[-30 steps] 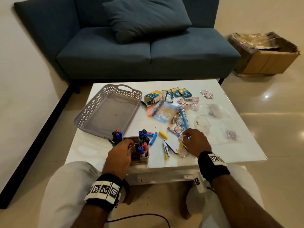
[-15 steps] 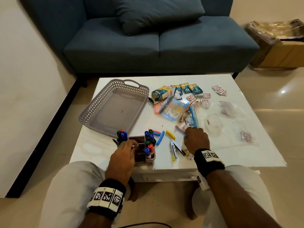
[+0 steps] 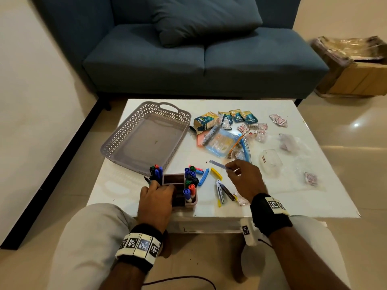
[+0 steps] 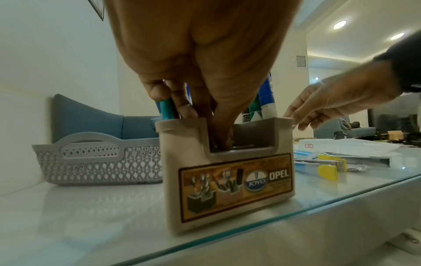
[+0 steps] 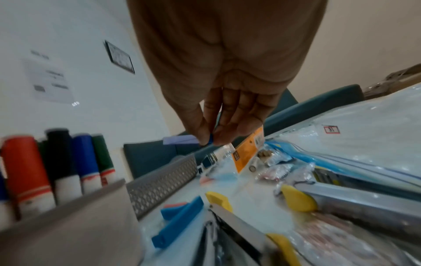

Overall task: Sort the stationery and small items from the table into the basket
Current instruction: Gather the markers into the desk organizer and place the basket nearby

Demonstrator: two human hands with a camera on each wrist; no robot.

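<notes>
Now, two hands at work low in the frame. Left hand [image 3: 156,198] dipped into the pen holder [image 3: 180,192] at the near table [image 3: 303,197] edge, fingers [image 4: 222,133] curled down inside a middle slot, thumb side against the markers [image 4: 167,109]. Likely gripping the holder's inner wall to keep it from tipping or to lift it; cannot tell which. Holder upright, label facing the wrist camera.

Right hand [image 3: 245,178] lifted a little above the table, just right of center. Thumb and fingertips [image 5: 206,135] pinched together on one end of a thin pale-blue strip [image 3: 219,164], maybe a small ruler. Strip sticking out to the left, flat, free of the table. Held by the end, probably because it is thin and hard to grab any other way.

Basket [image 3: 117,141] at center left, tilted a bit, seemingly with nothing in it but a tiny speck. Just above the holder in the frame, so a short trip for anything picked up.

Most things not yet sorted: more markers [image 3: 190,174] standing in the holder's right side, blue clip [image 3: 203,177] and yellow clip [image 3: 216,174] lying beside it, stapler [image 3: 219,192] below those. Boxes [image 3: 206,121], a blue pouch [image 3: 222,143] and small clear packets [image 3: 277,119] scattered over the upper right of the table.

Early in the job, by the look of it. Next, most likely: strip carried left, dropped in the basket or slid into the holder. Care needed there, since a light pinch on a slim strip can slip.
</notes>
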